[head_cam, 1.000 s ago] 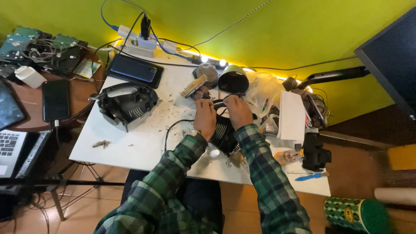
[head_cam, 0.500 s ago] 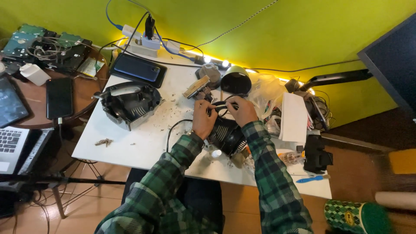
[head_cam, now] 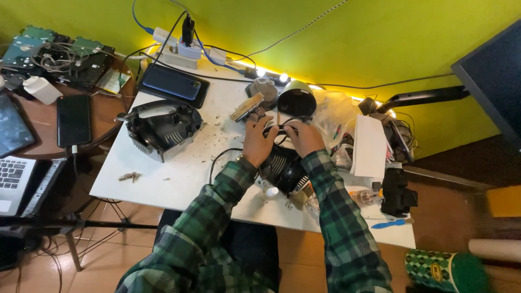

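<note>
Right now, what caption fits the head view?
Both hands, left and right, hold a black ribbed round part above the white table.

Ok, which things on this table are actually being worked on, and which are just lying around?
In hand:
left hand and right hand on the black wires
round black ribbed part

Lying about:
black housing
brush
dark tablet
phone
blue screwdriver

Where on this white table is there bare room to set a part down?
Bare room: the white table's near-left corner, between the black housing and the left hand, bar a small scrap. Crowded: the right side, around the white box and right hand.
</note>
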